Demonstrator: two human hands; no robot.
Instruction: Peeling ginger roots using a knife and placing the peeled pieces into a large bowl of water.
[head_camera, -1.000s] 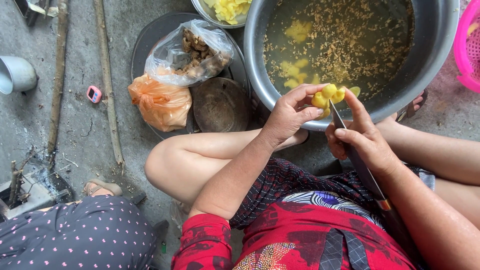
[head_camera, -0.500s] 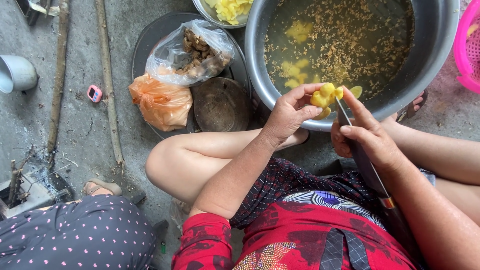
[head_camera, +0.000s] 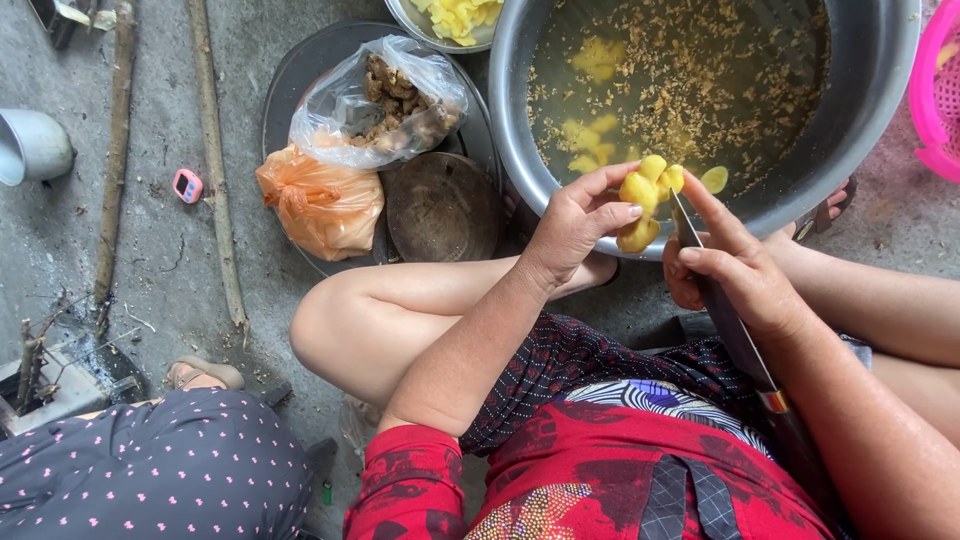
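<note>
Ginger (head_camera: 640, 205) has barely moved since a moment ago, held over the pot's (head_camera: 880, 110) rim. Left hand (head_camera: 575, 225) fingers curl tight round it; right hand (head_camera: 740, 270) keeps gripping the knife (head_camera: 735, 330), blade touching the ginger.

This is an outdoor food-preparation spot in a home yard, worked at ground level. The floor is rough grey concrete (head_camera: 170, 270) with dirt and long wooden sticks (head_camera: 215, 170) lying on it. A large round steel basin (head_camera: 860, 110) of murky water, a dark round metal tray (head_camera: 300, 80) bearing plastic bags, and a pink plastic basket (head_camera: 935, 100) all stand directly on the ground.
</note>
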